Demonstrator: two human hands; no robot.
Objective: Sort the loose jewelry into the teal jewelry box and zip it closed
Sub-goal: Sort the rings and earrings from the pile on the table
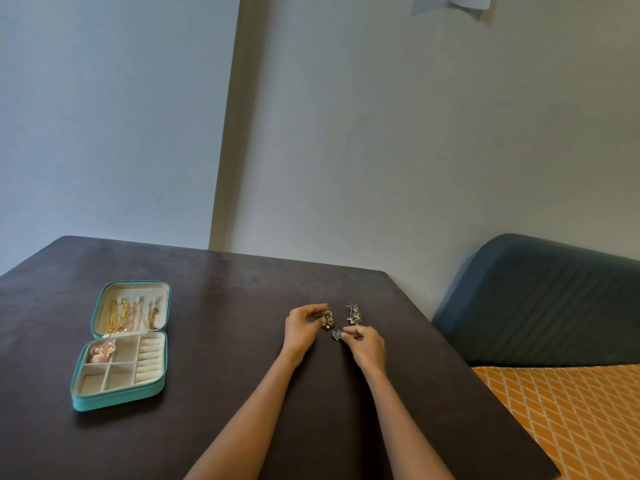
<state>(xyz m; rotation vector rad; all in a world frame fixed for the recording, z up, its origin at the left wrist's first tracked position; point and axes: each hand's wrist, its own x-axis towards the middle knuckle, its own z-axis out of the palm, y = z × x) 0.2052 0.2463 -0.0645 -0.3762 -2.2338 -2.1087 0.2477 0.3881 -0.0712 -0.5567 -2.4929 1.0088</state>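
Head view: left hand [302,326] pinched an earring [327,319], right hand [366,345] pinched a stud [336,335]; box [117,398] lay open, well apart.

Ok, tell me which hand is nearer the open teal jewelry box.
Left. The left hand is right of the teal jewelry box across bare table, pinching an earring; the right hand is farther right still.

Dim, soft daylight; wide-angle bend at edges, slight blur.
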